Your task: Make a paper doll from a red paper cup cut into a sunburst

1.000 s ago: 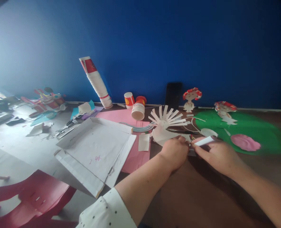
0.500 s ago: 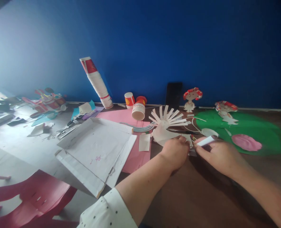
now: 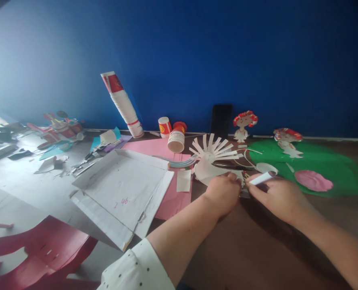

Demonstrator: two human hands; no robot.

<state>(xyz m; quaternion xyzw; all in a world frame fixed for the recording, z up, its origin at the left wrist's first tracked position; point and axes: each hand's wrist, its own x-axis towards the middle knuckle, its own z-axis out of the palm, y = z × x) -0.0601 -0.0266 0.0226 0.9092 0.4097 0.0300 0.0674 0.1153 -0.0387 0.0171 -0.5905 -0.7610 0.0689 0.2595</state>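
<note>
My right hand [image 3: 280,197] is closed around a white marker pen [image 3: 261,179], its dark end pointing up and right. The pen's tip is lost among my fingers. Close beside it, my left hand [image 3: 223,193] has curled fingers on a small piece of white paper [image 3: 244,194], mostly hidden by the hand. Behind the left hand lies a curved white paper sheet [image 3: 207,172]. Just beyond that, a paper cup cut into a fringe of strips [image 3: 211,155] spreads out. A small bit with yellow and red [image 3: 246,175] shows between my hands, too small to name.
A white box lid [image 3: 121,193] marked with numbers covers pink paper [image 3: 169,193] at left. Stacked paper cups [image 3: 124,106] lean on the blue wall. A black phone [image 3: 221,120], two paper dolls [image 3: 244,125] and a pink scalloped piece [image 3: 313,180] are farther back. A red chair [image 3: 46,253] stands front left.
The marker pen has tilted very slightly in my right hand. Otherwise both hands and the things on the table stay where they were; the view shifts a touch.
</note>
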